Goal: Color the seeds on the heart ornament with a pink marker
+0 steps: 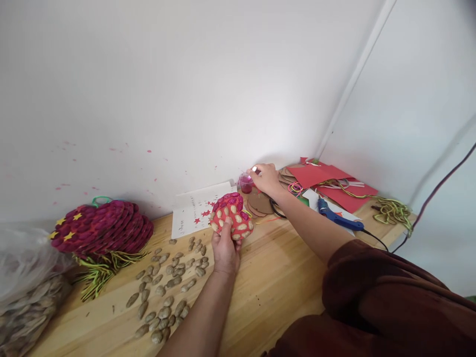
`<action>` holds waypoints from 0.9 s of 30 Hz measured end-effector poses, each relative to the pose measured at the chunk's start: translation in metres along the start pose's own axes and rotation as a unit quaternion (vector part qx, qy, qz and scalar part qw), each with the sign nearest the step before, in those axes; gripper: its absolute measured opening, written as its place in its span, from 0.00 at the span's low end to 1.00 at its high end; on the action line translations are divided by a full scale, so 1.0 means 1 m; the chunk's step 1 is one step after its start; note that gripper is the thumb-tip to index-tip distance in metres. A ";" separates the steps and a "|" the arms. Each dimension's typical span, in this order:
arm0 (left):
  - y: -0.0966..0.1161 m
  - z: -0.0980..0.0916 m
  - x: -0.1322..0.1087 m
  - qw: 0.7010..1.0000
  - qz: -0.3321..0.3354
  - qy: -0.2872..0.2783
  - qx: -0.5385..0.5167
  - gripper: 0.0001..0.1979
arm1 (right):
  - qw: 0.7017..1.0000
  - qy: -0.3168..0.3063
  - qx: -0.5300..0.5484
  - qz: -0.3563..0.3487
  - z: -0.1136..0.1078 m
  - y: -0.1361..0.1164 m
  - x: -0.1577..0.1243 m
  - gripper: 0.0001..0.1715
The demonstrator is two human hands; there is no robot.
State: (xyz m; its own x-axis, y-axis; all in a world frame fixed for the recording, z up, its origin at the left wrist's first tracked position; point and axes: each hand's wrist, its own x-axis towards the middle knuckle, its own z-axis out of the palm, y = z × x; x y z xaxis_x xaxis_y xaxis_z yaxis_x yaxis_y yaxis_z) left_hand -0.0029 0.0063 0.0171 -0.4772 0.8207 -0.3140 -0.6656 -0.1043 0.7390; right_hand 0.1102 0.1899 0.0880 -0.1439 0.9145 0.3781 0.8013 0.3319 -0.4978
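Holds a roundish, flat, bright red piece point(234, 210) above the pale wooden table point(275, 277), at the centre of the clock. Grips this piece at its lower edge in the left hand point(225, 250), half closed, with the thumb on the front and the other fingers mostly hidden behind. Bears on its top part glossy magenta peanuts and, lower down, bare tan ones. Reaches with the right hand point(266, 179) to two o'clock, with fingers drawn together in a pinch on a small white-ended object point(255, 169), largely hidden, just beside a clear plastic cup of magenta liquid point(246, 185) at one o'clock. Has flat brown cardboard shapes point(260, 204) near the piece at two o'clock and, farther out that way, bright red flat sheets point(316, 173). Shows at three o'clock a blue glue gun point(336, 218) and, beyond it, tangled yellowish-green yarn point(392, 210). Has at ten o'clock a white paper sheet point(182, 213) with red stars, at nine o'clock a stack of magenta, peanut-covered pieces point(107, 228) with yellow stars and a green fringe, at eight o'clock a clear plastic bag point(31, 263), and at seven o'clock loose tan peanuts point(164, 312) scattered on the wood
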 end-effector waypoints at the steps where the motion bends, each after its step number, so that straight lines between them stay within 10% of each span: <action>1: 0.000 0.000 0.000 1.000 0.000 -0.002 0.002 0.31 | 1.000 -0.016 -0.024 0.010 0.003 -0.002 0.001 0.18; 19: -0.003 0.000 0.003 0.999 0.015 -0.019 -0.031 0.32 | 0.998 -0.038 -0.051 -0.014 0.007 -0.001 0.001 0.19; 27: -0.005 -0.001 0.004 0.999 0.026 -0.019 -0.014 0.28 | 0.961 0.093 0.259 -0.034 -0.023 0.009 -0.027 0.20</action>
State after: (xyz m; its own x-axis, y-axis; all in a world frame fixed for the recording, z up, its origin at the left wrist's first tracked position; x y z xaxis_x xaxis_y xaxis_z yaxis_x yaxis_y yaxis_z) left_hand -0.0022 0.0098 0.0114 -0.4902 0.8343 -0.2525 -0.6559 -0.1622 0.7372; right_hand 0.1347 0.1629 0.0917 -0.0407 0.8461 0.5314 0.3897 0.5032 -0.7713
